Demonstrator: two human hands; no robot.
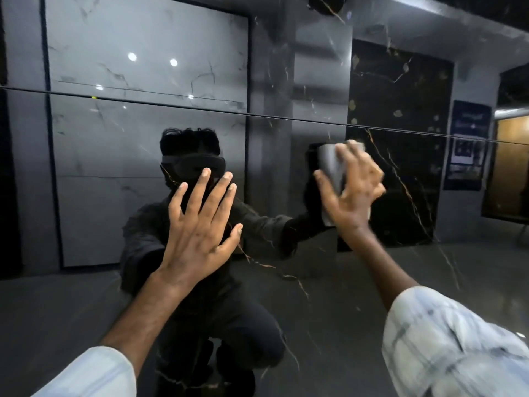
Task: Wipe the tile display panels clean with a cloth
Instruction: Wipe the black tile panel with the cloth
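Tile panel (286, 282), right hand (353, 193) presses cloth (332, 164) below seam (257, 111); left hand (200, 233) flat

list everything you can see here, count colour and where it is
tile panel: one, glossy black with thin gold veins, fills the view straight ahead; a dark seam line crosses it from left to right above the hands
reflections in the panel: pale grey marbled panels at upper left, a dark gold-flecked panel and a blue poster at right, the person's own dark mirrored figure at centre
cloth: one, light grey, folded, against the panel right of centre
sleeves: two, pale checked, bottom corners
left hand: fingers spread, flat on the panel at centre
right hand: fingers straight, pressing the cloth to the panel
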